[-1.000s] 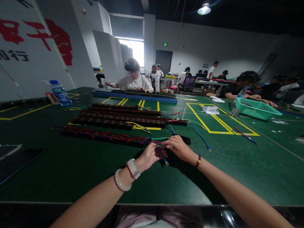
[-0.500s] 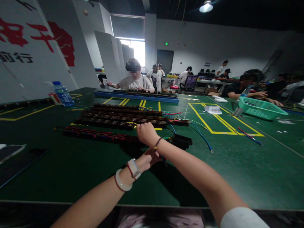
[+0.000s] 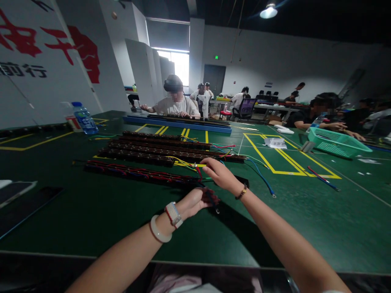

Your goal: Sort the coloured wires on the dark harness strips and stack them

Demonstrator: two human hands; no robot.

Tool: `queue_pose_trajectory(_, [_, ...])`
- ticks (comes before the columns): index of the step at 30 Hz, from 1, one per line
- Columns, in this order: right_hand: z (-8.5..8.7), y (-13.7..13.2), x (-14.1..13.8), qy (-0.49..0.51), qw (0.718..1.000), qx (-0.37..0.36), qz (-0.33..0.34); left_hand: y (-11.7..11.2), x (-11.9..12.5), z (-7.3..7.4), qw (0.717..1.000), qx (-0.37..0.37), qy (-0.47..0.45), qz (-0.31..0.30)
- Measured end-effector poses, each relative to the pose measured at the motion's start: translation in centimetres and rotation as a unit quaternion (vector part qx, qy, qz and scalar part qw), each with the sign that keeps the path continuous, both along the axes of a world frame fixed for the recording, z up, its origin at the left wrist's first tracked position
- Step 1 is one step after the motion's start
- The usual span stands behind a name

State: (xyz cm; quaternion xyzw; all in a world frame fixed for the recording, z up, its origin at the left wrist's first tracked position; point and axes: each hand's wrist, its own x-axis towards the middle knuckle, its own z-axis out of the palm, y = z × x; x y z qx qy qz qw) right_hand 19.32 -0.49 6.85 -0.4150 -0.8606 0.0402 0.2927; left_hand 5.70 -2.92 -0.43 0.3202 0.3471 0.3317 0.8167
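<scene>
My left hand [image 3: 198,201] is low in front of the nearest dark strip's right end, palm turned up. Its fingers curl round a dark blue wire [image 3: 210,198], whose metal ring end pokes out below them. Above and to the right, my right hand [image 3: 221,174] reaches leftward with loosely bent fingers, its thumb apart from them; no thing shows in its grasp. Close to its fingertips are a red wire [image 3: 200,174] and yellow wires [image 3: 180,161] with a metal end. The nearest dark strip [image 3: 137,173] carries red and blue wires. Behind my right wrist, a black part [image 3: 243,180] is mostly hidden.
Several dark strips [image 3: 146,148] lie behind, with coloured wires trailing right. A blue wire [image 3: 261,175] curves across the green table [image 3: 305,219]. To the right stand a green basket [image 3: 336,142] and a loose red-blue wire [image 3: 324,179]. A co-worker [image 3: 174,101] sits opposite; a bottle [image 3: 85,120] stands left.
My right hand has moved right, off the near strip's end, uncovering yellow and red wires and my left hand. The left hand stays nearly in place.
</scene>
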Motion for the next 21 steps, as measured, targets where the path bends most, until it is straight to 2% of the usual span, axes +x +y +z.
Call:
queue_pose_trajectory(2, [-1.8,-0.5,2.0,-0.041,0.996,0.04,-0.066,0.2,-0.1,0.1,0.999,0.01,0.023,-0.023])
queue_pose_trajectory(4, [-3.7,-0.8,3.4,-0.118,0.985,0.071,-0.1,0.4,-0.4,0.2,0.997,0.026,0.059,-0.052])
queue_pose_trajectory(8, [-6.0,-0.7,4.3,-0.217,0.967,0.097,-0.093,1.0,-1.7,0.6,0.97,0.082,0.195,-0.12])
queue_pose_trajectory(11, [-6.3,-0.5,4.1,-0.237,0.963,0.096,-0.08,1.7,-3.1,0.8,0.936,0.124,0.281,-0.172])
queue_pose_trajectory(17, [-6.4,-0.6,3.8,-0.234,0.965,0.096,-0.074,2.3,-4.3,0.9,0.911,0.16,0.301,-0.233])
queue_pose_trajectory(21, [-6.1,-1.0,3.7,-0.191,0.971,0.103,-0.1,2.0,-3.8,2.4,0.888,0.17,0.338,-0.262])
